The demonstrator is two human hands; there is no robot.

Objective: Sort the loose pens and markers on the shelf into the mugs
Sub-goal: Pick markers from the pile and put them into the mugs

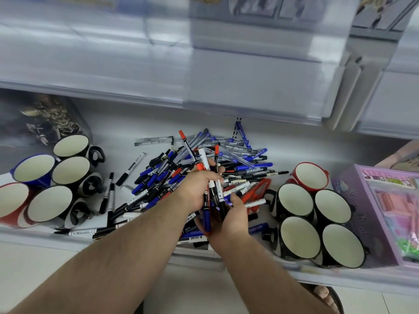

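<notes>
While gripped, markers (212,177) between fingers (235,198)

You looked down at a white shelf (127,123) running the full width of the view. At twelve o'clock an upper tier (226,71) of pale, glossy shelving overhung it, blurred. At three o'clock a purple boxed set (362,200) sat on the shelf. At nine o'clock a dark printed box (40,118) stood at the back. At six o'clock lay pale floor tiles (34,268). Light was even and cool.
</notes>
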